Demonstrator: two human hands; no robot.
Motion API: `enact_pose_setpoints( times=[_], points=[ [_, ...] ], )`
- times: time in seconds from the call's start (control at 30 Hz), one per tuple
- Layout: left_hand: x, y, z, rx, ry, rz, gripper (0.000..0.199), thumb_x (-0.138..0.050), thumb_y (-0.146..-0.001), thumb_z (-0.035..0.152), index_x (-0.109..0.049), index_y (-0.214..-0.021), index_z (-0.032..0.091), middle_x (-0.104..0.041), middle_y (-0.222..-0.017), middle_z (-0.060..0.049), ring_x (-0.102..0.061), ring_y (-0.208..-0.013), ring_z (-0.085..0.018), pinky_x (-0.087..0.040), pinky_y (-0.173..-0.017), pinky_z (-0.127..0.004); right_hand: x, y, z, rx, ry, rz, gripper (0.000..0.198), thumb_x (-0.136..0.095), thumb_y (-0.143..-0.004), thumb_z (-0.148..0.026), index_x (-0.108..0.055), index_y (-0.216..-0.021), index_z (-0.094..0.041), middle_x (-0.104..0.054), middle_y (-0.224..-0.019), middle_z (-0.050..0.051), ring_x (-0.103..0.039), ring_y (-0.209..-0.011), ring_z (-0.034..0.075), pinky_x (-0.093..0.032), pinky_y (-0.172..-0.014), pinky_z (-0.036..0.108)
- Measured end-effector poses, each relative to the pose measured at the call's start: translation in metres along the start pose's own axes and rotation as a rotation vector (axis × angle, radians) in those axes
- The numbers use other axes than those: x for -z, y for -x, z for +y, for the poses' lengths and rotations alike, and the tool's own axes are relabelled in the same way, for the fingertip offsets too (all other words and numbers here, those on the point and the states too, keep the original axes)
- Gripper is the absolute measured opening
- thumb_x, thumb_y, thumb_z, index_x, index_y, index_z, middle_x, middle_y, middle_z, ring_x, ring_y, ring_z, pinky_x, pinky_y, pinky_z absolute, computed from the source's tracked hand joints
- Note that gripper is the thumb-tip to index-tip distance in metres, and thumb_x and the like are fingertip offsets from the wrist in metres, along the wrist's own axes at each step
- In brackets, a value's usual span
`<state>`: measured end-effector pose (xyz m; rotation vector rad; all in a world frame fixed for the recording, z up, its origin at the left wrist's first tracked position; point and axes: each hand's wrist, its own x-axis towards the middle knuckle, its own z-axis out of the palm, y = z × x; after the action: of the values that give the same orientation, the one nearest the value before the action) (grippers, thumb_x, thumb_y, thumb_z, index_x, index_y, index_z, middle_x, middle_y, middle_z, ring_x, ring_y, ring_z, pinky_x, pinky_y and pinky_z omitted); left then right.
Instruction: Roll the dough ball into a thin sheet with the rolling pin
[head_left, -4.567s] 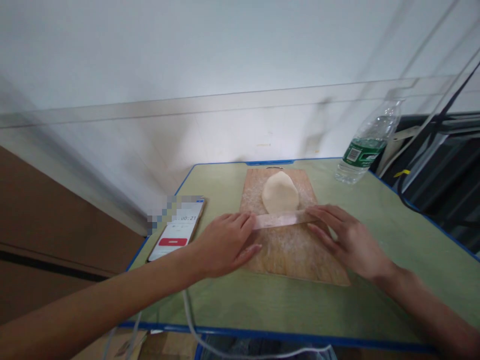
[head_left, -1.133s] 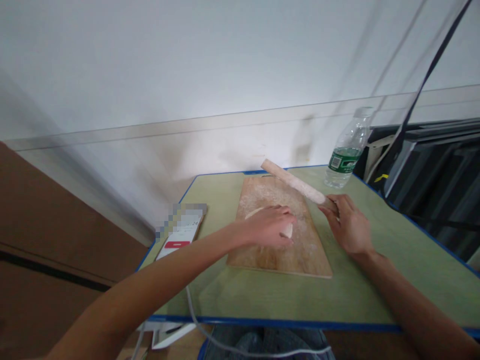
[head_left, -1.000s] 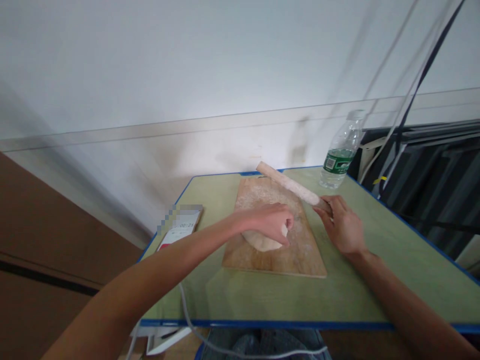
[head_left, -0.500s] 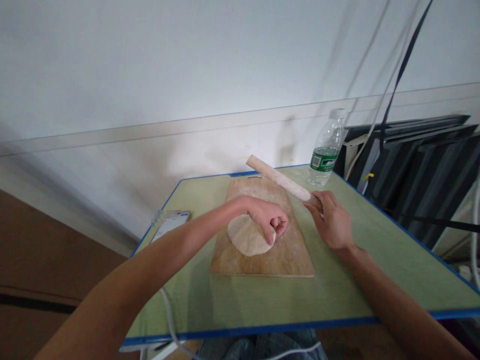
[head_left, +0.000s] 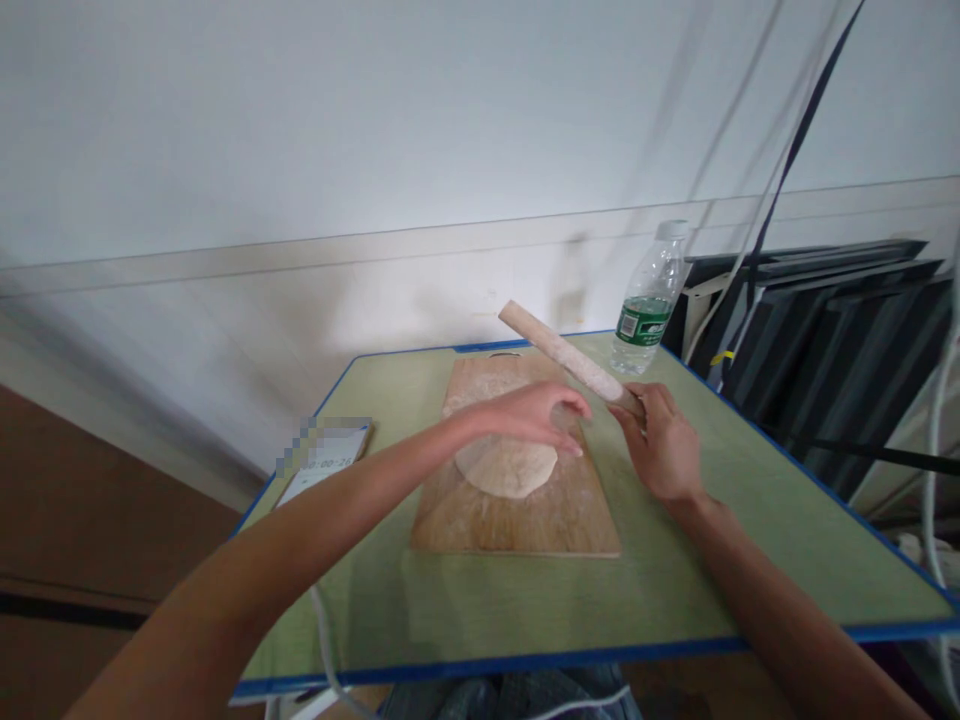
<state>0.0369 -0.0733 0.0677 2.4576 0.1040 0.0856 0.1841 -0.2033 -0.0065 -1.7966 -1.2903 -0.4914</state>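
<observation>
A flat round of dough (head_left: pixel 506 472) lies on the floured wooden cutting board (head_left: pixel 517 530). Over its far side hovers my left hand (head_left: pixel 532 412), thumb and fingers apart in a C shape with nothing between them. It hides the dough's far edge. My right hand (head_left: pixel 664 440) grips one end of a wooden rolling pin (head_left: pixel 562 352), to the right of the board. The pin slants up and away to the left, its free end raised above the back of the board.
The green table (head_left: pixel 697 570) has blue taped edges and meets a white wall. A clear water bottle (head_left: pixel 645 310) with a green label stands at the back right. A phone (head_left: pixel 330 460) lies at the left. Dark panels (head_left: pixel 825 340) lean beyond the right edge. A white cable (head_left: pixel 326 640) hangs in front.
My left hand has let go of the dough's right edge and opened, rising slightly away from me. The rolling pin stays in my right hand, almost unmoved.
</observation>
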Motion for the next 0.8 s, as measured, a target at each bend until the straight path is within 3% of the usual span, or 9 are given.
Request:
enact_pose_setpoints(
  times=[0.07, 0.17, 0.23, 0.33, 0.5, 0.63, 0.8],
  points=[
    [-0.006, 0.021, 0.011, 0.011, -0.228, 0.031, 0.050, -0.066, -0.081, 0.036, -0.053, -0.124, 0.013, -0.055, -0.134, -0.015, -0.050, -0.125, -0.024, -0.035, -0.106, -0.040, 0.001, -0.001, 0.000, -0.008, -0.001, 0.012, 0.025, -0.042, -0.092, -0.041, -0.055, -0.100, -0.022, -0.062, -0.095, 0.009, -0.059, -0.077, 0.024, -0.042, -0.063, 0.035],
    [-0.028, 0.051, 0.015, 0.069, -0.499, 0.057, 0.054, -0.050, -0.091, 0.044, -0.046, -0.134, 0.013, -0.040, -0.146, -0.017, -0.030, -0.139, -0.030, -0.022, -0.112, -0.051, 0.003, -0.002, -0.001, -0.001, 0.010, 0.025, 0.025, -0.043, -0.092, -0.042, -0.056, -0.098, -0.021, -0.062, -0.092, 0.009, -0.059, -0.077, 0.024, -0.042, -0.062, 0.034],
    [-0.043, 0.063, 0.011, 0.108, -0.573, 0.128, 0.055, -0.042, -0.093, 0.047, -0.044, -0.137, 0.015, -0.037, -0.148, -0.015, -0.028, -0.140, -0.029, -0.021, -0.114, -0.049, 0.003, -0.001, -0.001, 0.014, 0.026, 0.017, 0.026, -0.043, -0.092, -0.043, -0.057, -0.097, -0.022, -0.062, -0.091, 0.008, -0.059, -0.075, 0.024, -0.041, -0.061, 0.033],
    [-0.054, 0.067, 0.007, 0.141, -0.584, 0.137, 0.055, -0.033, -0.096, 0.048, -0.042, -0.139, 0.015, -0.036, -0.149, -0.013, -0.028, -0.140, -0.028, -0.023, -0.113, -0.048, 0.002, 0.001, -0.001, 0.049, 0.075, -0.021, 0.029, -0.041, -0.092, -0.044, -0.057, -0.098, -0.021, -0.063, -0.091, 0.008, -0.059, -0.073, 0.024, -0.040, -0.058, 0.033],
    [-0.056, 0.088, 0.013, 0.114, -0.552, 0.089, 0.063, -0.030, -0.096, 0.048, -0.031, -0.144, 0.007, -0.025, -0.153, -0.017, -0.018, -0.144, -0.029, -0.021, -0.115, -0.049, 0.000, 0.004, 0.002, 0.159, 0.164, -0.054, 0.034, -0.037, -0.094, -0.045, -0.058, -0.099, -0.019, -0.066, -0.093, 0.009, -0.060, -0.069, 0.023, -0.041, -0.057, 0.033],
    [-0.052, 0.126, 0.030, 0.068, -0.574, 0.071, 0.061, -0.032, -0.096, 0.048, -0.036, -0.141, 0.008, -0.030, -0.151, -0.018, -0.024, -0.142, -0.025, -0.025, -0.116, -0.041, 0.002, 0.005, -0.001, 0.293, 0.197, -0.086, 0.036, -0.035, -0.095, -0.045, -0.059, -0.099, -0.019, -0.067, -0.091, 0.009, -0.061, -0.068, 0.021, -0.043, -0.059, 0.032],
    [-0.024, 0.148, 0.045, 0.118, -0.783, 0.331, 0.056, -0.028, -0.097, 0.043, -0.034, -0.141, 0.010, -0.029, -0.152, -0.016, -0.022, -0.143, -0.025, -0.025, -0.116, -0.042, 0.008, 0.007, -0.025, 0.502, 0.271, -0.144, 0.033, -0.033, -0.098, -0.036, -0.059, -0.098, -0.017, -0.067, -0.089, 0.008, -0.062, -0.075, 0.020, -0.043, -0.067, 0.031]
  ],
)
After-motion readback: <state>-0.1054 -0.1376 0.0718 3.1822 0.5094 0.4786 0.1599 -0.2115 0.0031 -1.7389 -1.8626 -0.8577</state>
